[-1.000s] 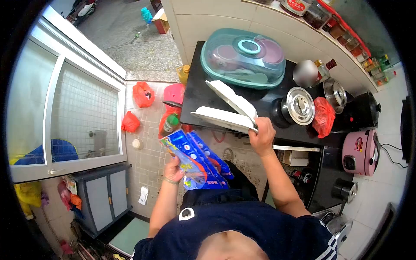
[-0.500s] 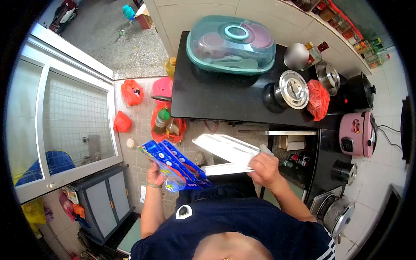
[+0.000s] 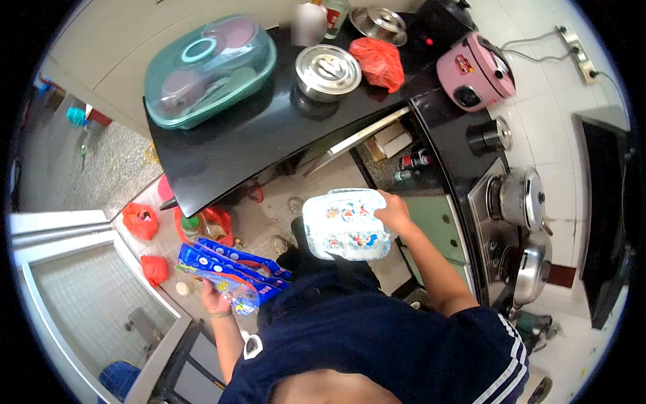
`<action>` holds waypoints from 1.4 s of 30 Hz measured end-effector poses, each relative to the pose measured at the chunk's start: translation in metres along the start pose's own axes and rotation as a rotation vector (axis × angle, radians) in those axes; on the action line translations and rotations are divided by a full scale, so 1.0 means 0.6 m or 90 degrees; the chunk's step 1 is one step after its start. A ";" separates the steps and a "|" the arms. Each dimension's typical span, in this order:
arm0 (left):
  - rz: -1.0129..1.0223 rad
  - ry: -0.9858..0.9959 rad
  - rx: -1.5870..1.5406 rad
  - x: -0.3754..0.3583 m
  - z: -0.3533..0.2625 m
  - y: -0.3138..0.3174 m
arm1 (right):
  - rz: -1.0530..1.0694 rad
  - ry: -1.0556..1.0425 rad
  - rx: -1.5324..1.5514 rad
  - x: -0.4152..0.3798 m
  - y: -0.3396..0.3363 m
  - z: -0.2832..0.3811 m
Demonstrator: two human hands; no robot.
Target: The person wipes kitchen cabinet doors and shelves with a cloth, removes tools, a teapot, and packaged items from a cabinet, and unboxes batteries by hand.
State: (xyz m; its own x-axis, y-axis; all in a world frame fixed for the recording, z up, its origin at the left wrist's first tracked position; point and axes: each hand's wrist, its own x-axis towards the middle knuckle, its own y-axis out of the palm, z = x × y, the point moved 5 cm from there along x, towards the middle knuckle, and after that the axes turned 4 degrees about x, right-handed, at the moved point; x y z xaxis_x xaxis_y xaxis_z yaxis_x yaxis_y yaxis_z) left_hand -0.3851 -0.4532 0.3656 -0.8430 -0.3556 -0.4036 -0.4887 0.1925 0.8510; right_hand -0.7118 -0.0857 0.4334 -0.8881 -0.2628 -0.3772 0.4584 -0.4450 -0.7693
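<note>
Red plastic bags [image 3: 140,220] lie on the tiled floor [image 3: 269,209] at the left, beside a red-bagged bin holding a green-capped bottle [image 3: 192,225]. Above them a black glossy desk [image 3: 229,145] carries a teal domed plastic food cover [image 3: 208,71], a lidded steel pot [image 3: 328,67], a crumpled red bag [image 3: 381,62] and a pink rice cooker [image 3: 475,69]; steel pots [image 3: 521,196] stand on the stove at the right. The person in a navy shirt holds things in both hands below the desk's edge. The left hand [image 3: 217,301] is clamped on a blue printed plastic packet [image 3: 225,267], held low near the waist. The right hand [image 3: 393,212] grips the right edge of a white cartoon-printed rectangular lunch box [image 3: 345,224], which sits flat in front of the chest, clear of the desk.
</note>
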 end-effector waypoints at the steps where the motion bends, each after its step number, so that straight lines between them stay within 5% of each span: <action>1: 0.012 -0.026 -0.002 0.009 0.004 -0.003 | -0.011 0.010 0.004 -0.018 -0.007 -0.022; 5: 0.022 -0.072 0.054 0.055 0.013 0.000 | -0.054 0.170 0.208 -0.096 0.014 -0.179; 6: 0.110 -0.165 0.039 0.050 0.021 0.096 | -0.082 0.227 0.283 -0.118 0.028 -0.221; 16: 0.086 -0.180 0.126 0.085 0.104 0.109 | -0.113 0.431 0.479 -0.183 -0.019 -0.325; 23: -0.068 -0.129 0.230 0.088 0.251 0.083 | 0.001 0.427 0.405 -0.060 -0.011 -0.504; 26: -0.181 -0.187 0.218 0.073 0.385 0.066 | 0.070 0.480 0.247 0.015 -0.021 -0.552; 32: -0.428 -0.349 0.198 0.014 0.618 0.061 | 0.041 0.416 0.410 0.171 0.022 -0.621; 35: -0.467 -0.317 0.258 -0.012 0.676 -0.018 | -0.140 0.482 0.278 0.261 0.040 -0.667; 39: -0.496 -0.378 0.458 -0.049 0.713 -0.152 | -0.314 0.314 0.258 0.402 0.030 -0.703; 40: -0.498 -0.399 0.480 -0.052 0.727 -0.170 | -0.352 0.345 0.102 0.440 0.016 -0.724; 41: -0.518 -0.434 0.546 -0.026 0.720 -0.140 | -0.417 0.253 0.224 0.452 -0.017 -0.647; 42: -0.518 -0.436 0.536 -0.027 0.740 -0.167 | -0.442 0.224 0.125 0.515 -0.004 -0.780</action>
State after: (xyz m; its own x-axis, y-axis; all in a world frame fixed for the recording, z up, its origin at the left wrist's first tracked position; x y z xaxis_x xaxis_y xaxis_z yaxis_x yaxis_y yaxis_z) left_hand -0.4224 -0.0609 0.1377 -0.0728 -0.1613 -0.9842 -0.6785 0.7313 -0.0697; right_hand -1.0034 0.2347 0.0772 -0.9162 0.4006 -0.0114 -0.2343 -0.5586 -0.7957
